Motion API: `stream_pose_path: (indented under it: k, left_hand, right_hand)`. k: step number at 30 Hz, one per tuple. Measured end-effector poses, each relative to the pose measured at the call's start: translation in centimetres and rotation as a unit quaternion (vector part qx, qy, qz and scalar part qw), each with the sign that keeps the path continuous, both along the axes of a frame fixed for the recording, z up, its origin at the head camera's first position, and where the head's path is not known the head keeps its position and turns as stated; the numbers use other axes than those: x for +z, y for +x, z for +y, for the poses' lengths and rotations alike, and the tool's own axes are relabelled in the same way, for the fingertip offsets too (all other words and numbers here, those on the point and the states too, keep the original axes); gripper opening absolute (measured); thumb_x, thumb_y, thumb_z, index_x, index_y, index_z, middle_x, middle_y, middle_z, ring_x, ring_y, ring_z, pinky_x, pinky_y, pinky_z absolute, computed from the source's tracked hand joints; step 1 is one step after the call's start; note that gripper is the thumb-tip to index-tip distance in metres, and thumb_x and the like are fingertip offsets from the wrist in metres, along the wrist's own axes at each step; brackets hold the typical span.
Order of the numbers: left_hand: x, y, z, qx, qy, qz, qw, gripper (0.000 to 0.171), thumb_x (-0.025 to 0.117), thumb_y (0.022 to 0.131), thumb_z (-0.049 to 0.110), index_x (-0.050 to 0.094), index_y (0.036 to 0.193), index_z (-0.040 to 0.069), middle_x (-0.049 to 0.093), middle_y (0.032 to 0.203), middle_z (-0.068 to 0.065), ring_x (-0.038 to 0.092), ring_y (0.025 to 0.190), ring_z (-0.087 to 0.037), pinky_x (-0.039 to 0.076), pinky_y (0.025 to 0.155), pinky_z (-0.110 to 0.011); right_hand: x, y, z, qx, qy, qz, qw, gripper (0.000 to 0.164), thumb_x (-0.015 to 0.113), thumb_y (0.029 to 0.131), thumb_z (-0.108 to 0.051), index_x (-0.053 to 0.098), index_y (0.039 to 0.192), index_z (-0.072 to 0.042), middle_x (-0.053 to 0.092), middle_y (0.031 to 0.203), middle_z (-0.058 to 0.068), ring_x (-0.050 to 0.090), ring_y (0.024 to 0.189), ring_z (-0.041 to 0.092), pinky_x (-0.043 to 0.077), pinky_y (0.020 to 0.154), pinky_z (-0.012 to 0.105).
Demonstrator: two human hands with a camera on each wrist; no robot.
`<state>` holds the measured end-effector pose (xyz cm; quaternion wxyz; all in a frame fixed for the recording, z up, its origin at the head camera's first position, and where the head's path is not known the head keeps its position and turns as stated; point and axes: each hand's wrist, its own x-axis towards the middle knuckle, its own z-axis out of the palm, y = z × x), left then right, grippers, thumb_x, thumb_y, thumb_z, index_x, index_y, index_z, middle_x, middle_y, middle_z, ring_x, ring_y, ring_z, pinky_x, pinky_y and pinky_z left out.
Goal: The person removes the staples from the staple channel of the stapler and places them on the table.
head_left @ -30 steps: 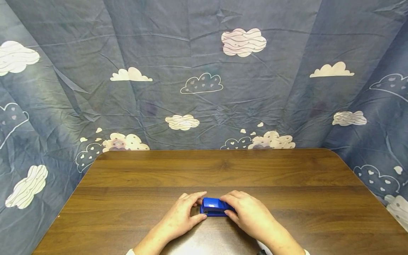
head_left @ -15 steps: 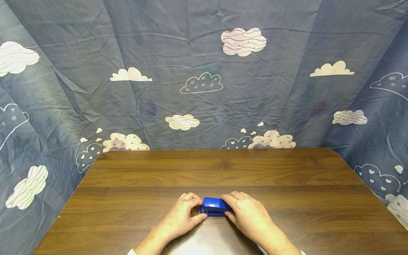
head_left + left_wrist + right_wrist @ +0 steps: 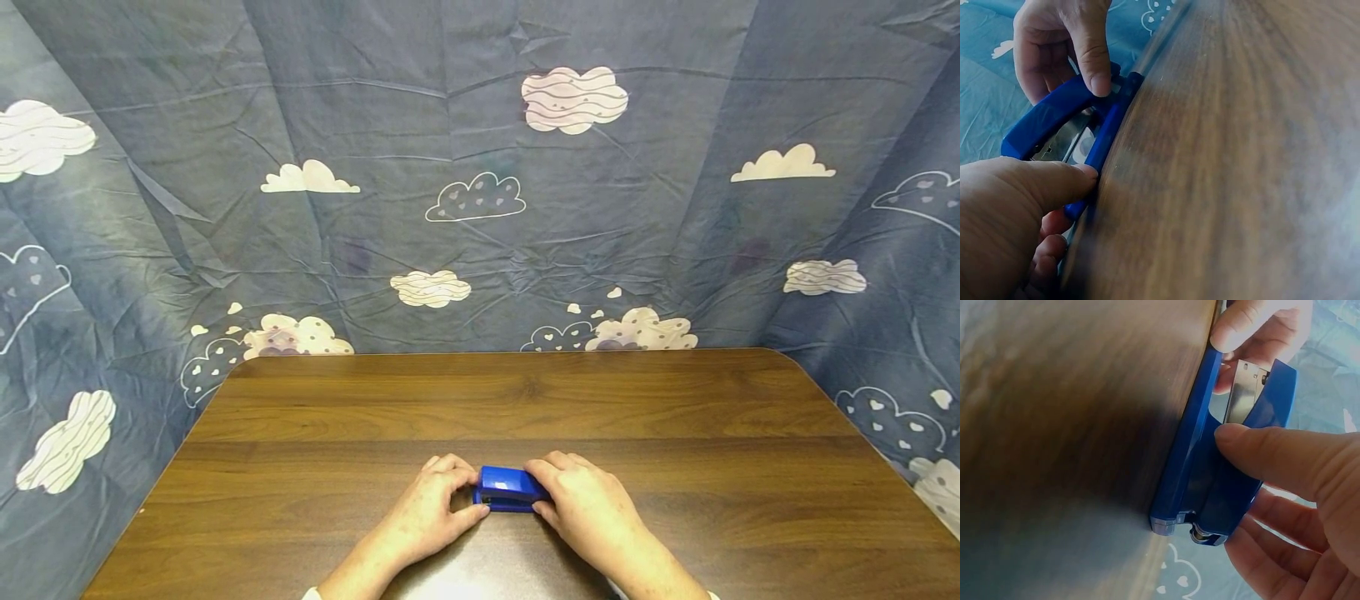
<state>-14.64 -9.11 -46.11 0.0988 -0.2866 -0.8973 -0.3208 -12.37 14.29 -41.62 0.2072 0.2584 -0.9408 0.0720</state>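
A blue stapler (image 3: pixel 504 482) lies on the wooden table with its mouth toward the left. My left hand (image 3: pixel 427 507) pinches the base at the mouth end; in the left wrist view the thumb (image 3: pixel 1066 181) presses on the base's edge and other fingers curl on the far side. Around the rear of the top arm, my right hand (image 3: pixel 588 500) grips with thumb and fingers. In the right wrist view, a gap separates the stapler's base (image 3: pixel 1188 444) from its metal staple channel (image 3: pixel 1244 394). The stapler's far side is mostly hidden.
Brown wood-grain table (image 3: pixel 525 400) stretches away beyond the hands to a rounded far edge. A grey-blue cloth curtain (image 3: pixel 360 225) printed with clouds hangs behind it and on both sides.
My left fingers, stretched out past the stapler's far side one second ago, have drawn in and curled at its mouth end. The stapler and my right hand have barely shifted.
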Motion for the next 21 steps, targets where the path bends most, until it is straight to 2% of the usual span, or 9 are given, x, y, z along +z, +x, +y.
stream_pose_path:
  k: [8,15,21]
  left_hand:
    - [0.1,0.04,-0.01,0.002,-0.004,-0.015,0.9999,0.023,0.084,0.082,0.022,0.075,0.1,0.012,0.069,0.105,0.005,0.059,0.101,-0.012,0.05,0.089,-0.031]
    - [0.26,0.01,-0.03,0.004,-0.005,-0.032,0.9995,0.024,0.083,0.083,0.023,0.076,0.104,0.014,0.068,0.105,0.006,0.058,0.101,-0.011,0.05,0.089,-0.031]
    - [0.2,0.01,-0.06,0.002,-0.004,-0.023,0.9997,0.024,0.083,0.083,0.023,0.076,0.104,0.014,0.068,0.103,0.007,0.058,0.1,-0.01,0.049,0.088,-0.03]
  right_hand:
    - [0.0,-0.04,0.1,0.003,0.006,0.008,1.0,0.044,0.093,0.069,-0.027,0.072,0.107,-0.018,0.072,0.097,-0.006,0.071,0.089,0.013,0.059,0.072,0.035]
    - [0.07,-0.25,0.41,0.007,0.0,-0.003,1.0,0.044,0.092,0.071,-0.028,0.069,0.107,-0.018,0.072,0.096,-0.005,0.071,0.089,0.014,0.06,0.073,0.036]
    - [0.34,-0.33,0.53,0.005,-0.011,-0.018,1.0,0.044,0.092,0.071,-0.026,0.067,0.106,-0.019,0.071,0.094,-0.006,0.071,0.085,0.013,0.059,0.072,0.035]
